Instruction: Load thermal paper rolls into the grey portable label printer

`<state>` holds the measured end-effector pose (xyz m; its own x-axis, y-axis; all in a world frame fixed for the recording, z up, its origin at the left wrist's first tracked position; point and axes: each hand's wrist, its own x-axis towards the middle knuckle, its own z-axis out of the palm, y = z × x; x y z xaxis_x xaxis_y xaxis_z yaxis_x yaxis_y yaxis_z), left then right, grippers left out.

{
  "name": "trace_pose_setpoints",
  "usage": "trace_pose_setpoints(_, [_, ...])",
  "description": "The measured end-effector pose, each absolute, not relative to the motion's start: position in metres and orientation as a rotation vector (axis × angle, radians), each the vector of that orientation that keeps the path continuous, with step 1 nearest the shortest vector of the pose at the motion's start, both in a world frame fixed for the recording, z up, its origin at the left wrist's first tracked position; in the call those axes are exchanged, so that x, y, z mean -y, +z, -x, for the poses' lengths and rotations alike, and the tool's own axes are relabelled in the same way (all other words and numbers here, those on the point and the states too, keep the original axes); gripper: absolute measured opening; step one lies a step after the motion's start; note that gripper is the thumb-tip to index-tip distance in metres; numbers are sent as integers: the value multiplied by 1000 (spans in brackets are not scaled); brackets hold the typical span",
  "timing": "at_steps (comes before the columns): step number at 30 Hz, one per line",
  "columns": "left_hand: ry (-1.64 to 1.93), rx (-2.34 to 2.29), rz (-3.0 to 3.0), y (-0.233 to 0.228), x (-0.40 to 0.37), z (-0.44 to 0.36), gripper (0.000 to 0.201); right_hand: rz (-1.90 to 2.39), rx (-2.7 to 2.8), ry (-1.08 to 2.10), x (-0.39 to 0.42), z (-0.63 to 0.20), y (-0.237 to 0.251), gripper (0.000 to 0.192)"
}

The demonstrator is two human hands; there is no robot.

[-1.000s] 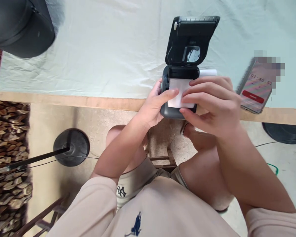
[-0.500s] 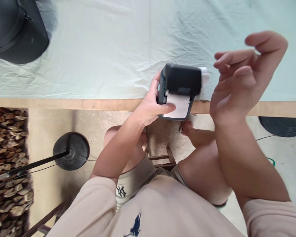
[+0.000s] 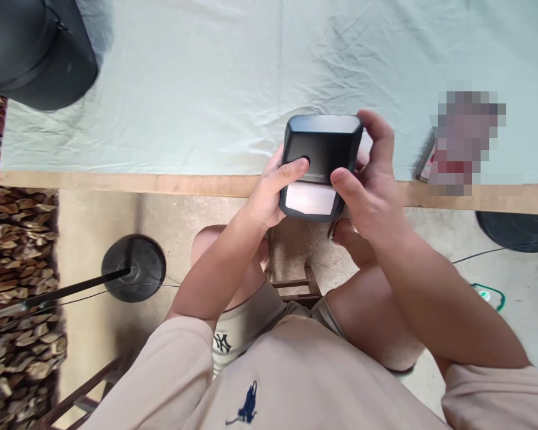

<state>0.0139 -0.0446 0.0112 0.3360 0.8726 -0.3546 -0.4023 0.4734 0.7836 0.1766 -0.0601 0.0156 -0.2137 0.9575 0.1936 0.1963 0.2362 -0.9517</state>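
Between my hands is a dark handheld device (image 3: 327, 143) that looks like a portable label printer, with pale lettering on its black cover. A white paper strip (image 3: 311, 199) shows at its near end. My left hand (image 3: 269, 190) wraps the left side, its thumb lying on the cover. My right hand (image 3: 377, 194) grips the right side, thumb on the cover near the lettering and fingers curled round the far corner. Something white (image 3: 366, 143) peeks out behind the device by my right fingers; its shape is mostly hidden. The device is over the table's front edge.
A pale green cloth (image 3: 192, 89) covers the table, bordered by a wooden edge (image 3: 161, 184). At the back left stands a large black object (image 3: 36, 54). A pixelated item (image 3: 464, 143) lies at the right. Below are a round black stand base (image 3: 134, 269) and stacked firewood (image 3: 18, 269).
My right hand, raised and apart before, has come left and down onto the device. The black cover, which stood up, now lies flat over it. The pixelated item has come into view.
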Motion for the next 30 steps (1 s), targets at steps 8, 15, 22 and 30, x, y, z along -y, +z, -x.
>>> trace_pose_setpoints(8, [987,-703,-751,9,50,-9,56,1046,1490,1279,54,-178,-3,77])
trace_pose_setpoints(15, [1096,-653,-826,7,57,-13,46,1014,1397,1410,49,-175,-4,88])
trace_pose_setpoints(22, [1041,-859,-1233,11,71,-9,45,986,1252,1426,90,-183,-11,89])
trace_pose_setpoints(30, [750,-1573,-1445,33,155,51,34,1096,1099,1288,102,-181,-45,83])
